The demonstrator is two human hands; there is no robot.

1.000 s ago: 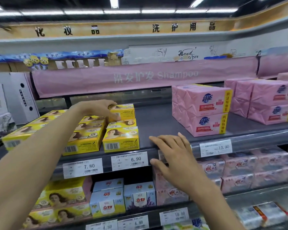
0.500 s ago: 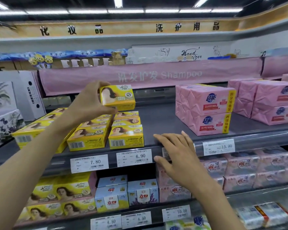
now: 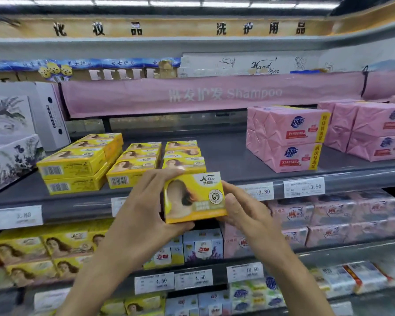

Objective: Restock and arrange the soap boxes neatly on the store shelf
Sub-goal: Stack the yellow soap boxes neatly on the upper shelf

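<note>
Shelf [image 3: 226,160], left hand [image 3: 141,208], right hand [image 3: 242,208] gripping box [image 3: 195,197]

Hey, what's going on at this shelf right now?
A person is holding one yellow soap box in both hands, just in front of the shelf. The left hand grips its left side and the right hand pinches its right edge. Behind it, more yellow boxes lie in rows on the shelf, with pink soap packs stacked further right.

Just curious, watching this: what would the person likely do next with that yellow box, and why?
Probably lift the yellow soap box, gripped by left hand and right hand, onto the shelf beside the yellow rows; bare space lies there.
</note>
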